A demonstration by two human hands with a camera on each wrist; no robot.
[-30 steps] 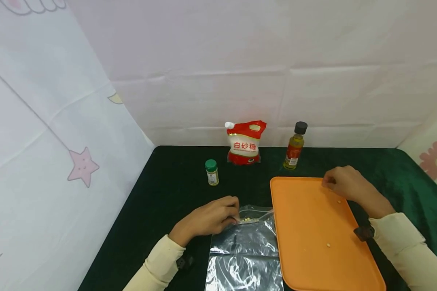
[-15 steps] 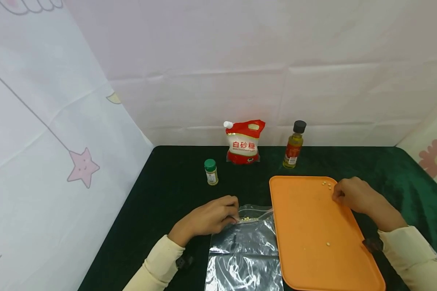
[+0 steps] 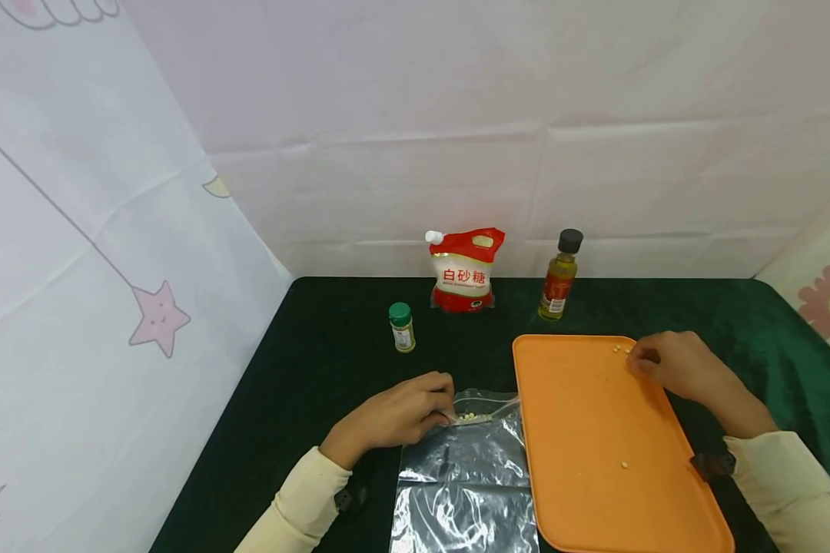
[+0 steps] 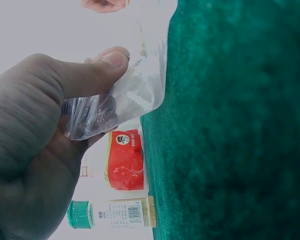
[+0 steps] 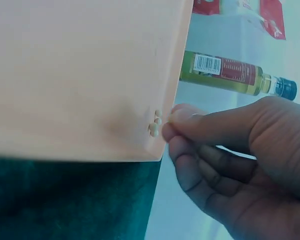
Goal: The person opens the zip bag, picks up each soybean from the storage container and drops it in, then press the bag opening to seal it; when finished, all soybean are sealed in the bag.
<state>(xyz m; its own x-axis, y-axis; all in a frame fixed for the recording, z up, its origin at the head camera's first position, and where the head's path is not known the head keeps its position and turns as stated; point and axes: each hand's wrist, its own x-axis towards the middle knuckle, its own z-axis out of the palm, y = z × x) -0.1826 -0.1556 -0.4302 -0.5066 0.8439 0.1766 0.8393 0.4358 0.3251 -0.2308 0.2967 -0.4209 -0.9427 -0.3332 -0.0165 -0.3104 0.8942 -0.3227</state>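
My left hand [image 3: 404, 411] pinches the left edge of a clear zip bag [image 3: 466, 476] near its open mouth. Several pale soybeans [image 3: 469, 416] show just inside the mouth. In the left wrist view, the thumb presses the thin plastic [image 4: 140, 87] against the fingers. My right hand [image 3: 678, 369] is at the far right corner of an orange tray [image 3: 588, 430], thumb and index fingertips together in a pinch. In the right wrist view, soybeans [image 5: 153, 129] lie in that corner right beside the fingertips, which largely hide what is between them. Another soybean [image 3: 624, 465] lies lower on the tray.
A red and white sugar pouch [image 3: 463, 273] stands at the back of the table with its green cloth [image 3: 332, 346]. To its right is an oil bottle [image 3: 559, 276] with a black cap. A small green-lidded jar [image 3: 402, 329] stands behind my left hand.
My right hand shifted from the tray's far corner down along its right edge, then slightly back up. A soybean seen by that edge earlier no longer shows there. My left hand kept still.
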